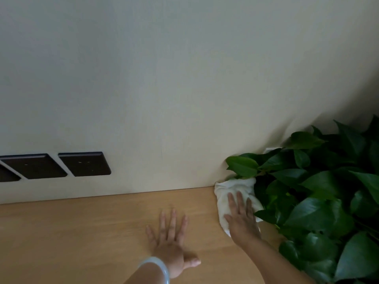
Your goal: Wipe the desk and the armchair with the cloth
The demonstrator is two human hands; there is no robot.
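From the head camera, a pale wooden bench [92,232] ran across the lower part of the picture and met a plain cream wall [164,89] along its far edge. The right hand [242,219] lay flat, palm down, with its fingers spread wide on top of a white cloth [231,190]; it pressed the cloth against the bench rather than gripping it. The cloth was bunched at the far right corner of the bench, its far end touching the wall and its right side tucked under the leaves of a green plant [320,203]. The plant filled the right edge of the picture, and one leaf hung just over the cloth's far end.

The left hand [170,242] rested flat on the bare bench to the left of the cloth, fingers spread wide and thumb stuck out to the right, holding nothing. A pale bangle [158,267] circled its wrist. The two hands were near each other but apart.

On the wall at the left, low above the bench, sat a row of dark socket plates [84,163], well apart from both hands. The armchair was not in the picture.
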